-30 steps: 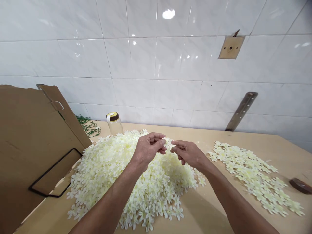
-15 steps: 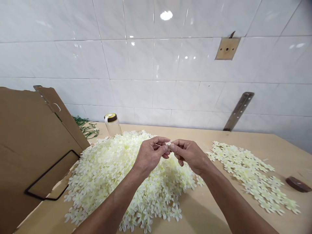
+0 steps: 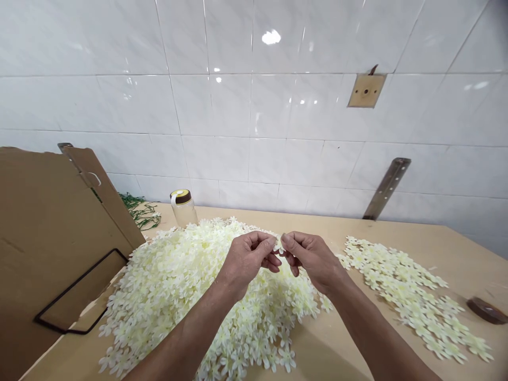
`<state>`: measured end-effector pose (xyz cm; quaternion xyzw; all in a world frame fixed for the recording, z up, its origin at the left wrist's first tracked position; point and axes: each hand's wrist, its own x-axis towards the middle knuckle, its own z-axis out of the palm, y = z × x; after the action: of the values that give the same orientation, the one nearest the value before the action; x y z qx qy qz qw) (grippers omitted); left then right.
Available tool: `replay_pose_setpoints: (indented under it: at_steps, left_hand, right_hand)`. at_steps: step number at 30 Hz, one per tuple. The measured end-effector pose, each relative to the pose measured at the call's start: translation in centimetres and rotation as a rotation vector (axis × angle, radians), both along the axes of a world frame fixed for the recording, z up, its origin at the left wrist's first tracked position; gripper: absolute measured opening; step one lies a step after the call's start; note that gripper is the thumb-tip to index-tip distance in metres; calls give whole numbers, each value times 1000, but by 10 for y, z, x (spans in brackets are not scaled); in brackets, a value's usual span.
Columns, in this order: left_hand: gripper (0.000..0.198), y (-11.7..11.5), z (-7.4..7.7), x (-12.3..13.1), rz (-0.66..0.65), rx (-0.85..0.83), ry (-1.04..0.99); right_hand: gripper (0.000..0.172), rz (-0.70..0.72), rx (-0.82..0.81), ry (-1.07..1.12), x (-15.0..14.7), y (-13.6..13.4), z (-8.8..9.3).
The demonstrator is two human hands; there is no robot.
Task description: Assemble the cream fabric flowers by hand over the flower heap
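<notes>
my left hand and right hand are both closed in a pinch on one small white flower, above the heaped flowers on the table.

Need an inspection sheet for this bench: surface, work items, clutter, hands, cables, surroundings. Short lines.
Surface: pale tabletop, largely covered by flowers.
Job's things: large heap of cream-white flowers in the middle; flatter spread of flowers to the right.
Clutter: lidded jar behind the heap; green strands at back left; cardboard and black wire frame at left; dark brown object at far right, unidentified.
Hands: left hand and right hand pinch a small flower between them.
Cables: nothing seen.
Surroundings: tiled wall, wall plate, metal bracket.
</notes>
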<state>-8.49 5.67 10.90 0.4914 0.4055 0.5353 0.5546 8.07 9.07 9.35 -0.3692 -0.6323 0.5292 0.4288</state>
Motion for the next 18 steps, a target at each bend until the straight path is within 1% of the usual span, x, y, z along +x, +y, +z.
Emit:
replay_pose_setpoints:
  at_steps: [5, 8, 11, 14, 15, 16, 18]
  left_hand:
    - [24, -1, -1, 3, 31, -35, -32]
    - [26, 0, -4, 5, 42, -43, -49]
    - [24, 1, -7, 6, 61, -48, -63]
    - [19, 2, -8, 6, 115, -49, -69]
    - [18, 2, -7, 6, 130, -50, -65]
    - [17, 2, -7, 6, 138, -48, -60]
    - [18, 2, -7, 6, 138, -43, -56]
  right_hand:
    - [51, -35, 32, -45, -2, -1, -2]
    - [52, -98, 80, -127, -2, -3, -1]
    - [49, -151, 135, -194, -2, -5, 1]
    - [41, -166, 125, -189, -3, -6, 2]
    - [39, -196, 143, -179, -4, -6, 2]
    - [38, -242, 188, -175, -5, -6, 2]
    - [35, -330, 342, -198, -6, -7, 1]
